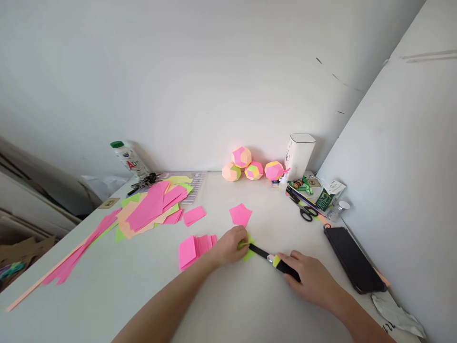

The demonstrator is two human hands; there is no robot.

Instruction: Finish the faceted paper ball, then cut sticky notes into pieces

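Note:
My left hand is closed on a piece of lime-green paper, part of which is hidden under the fingers. In my right hand is a utility knife with a black and yellow handle. Its long dark blade points left and its tip meets the green paper beside my left fingers. Just beyond lies a pink paper pentagon. To the left of my left hand sits a stack of pink paper, fanned out at its right side.
Pink, peach and green sheets pile up at the left, near a white bottle. Several paper balls stand by the wall, beside a white container. Scissors and a black phone lie at the right.

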